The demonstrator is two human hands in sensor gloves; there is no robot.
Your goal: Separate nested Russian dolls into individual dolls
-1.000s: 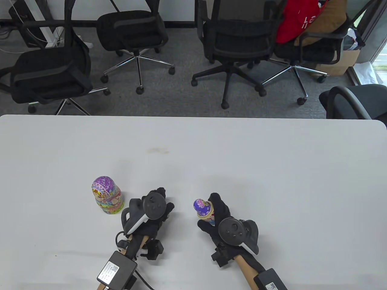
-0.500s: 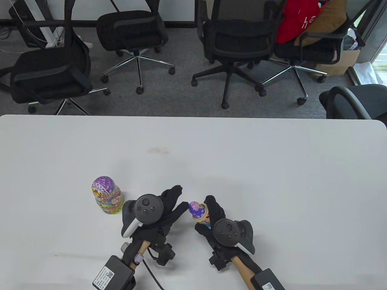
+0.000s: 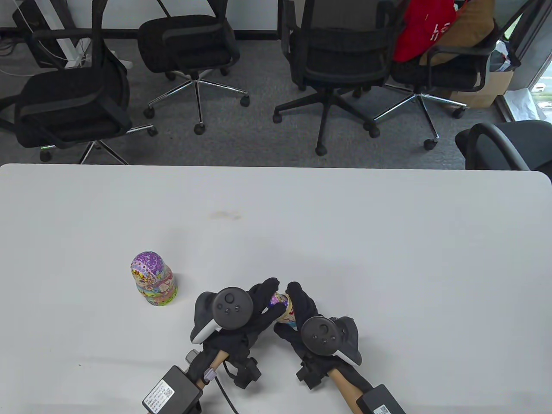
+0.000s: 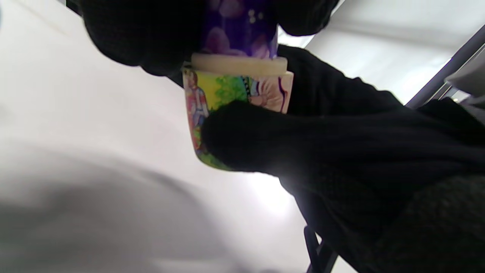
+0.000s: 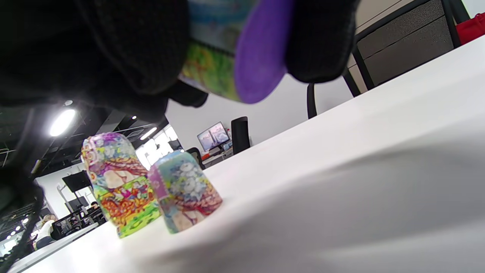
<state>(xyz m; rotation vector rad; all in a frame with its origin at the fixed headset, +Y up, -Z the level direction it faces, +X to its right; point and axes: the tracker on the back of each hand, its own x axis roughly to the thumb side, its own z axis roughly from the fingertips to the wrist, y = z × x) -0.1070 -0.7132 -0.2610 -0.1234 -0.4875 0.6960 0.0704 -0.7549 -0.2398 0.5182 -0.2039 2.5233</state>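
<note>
**Doll held in both hands, ready to pull apart**

My right hand (image 3: 302, 317) wraps the lower half of the small doll (image 3: 282, 307), fingers curled round the painted base. My left hand (image 3: 254, 310) grips the purple top from above. In the left wrist view, a pale wooden lip shows at the seam, so I judge the halves have begun to part. The doll is lifted off the table (image 3: 388, 241), near its front edge.

To do this well, I would keep the base steady, twist the top a little and pull straight along the doll's axis, gently, so any inner doll does not fly out.

To the left stands the big doll (image 3: 153, 279), upright. The right wrist view shows a second piece (image 5: 183, 189) just beside it.
</note>
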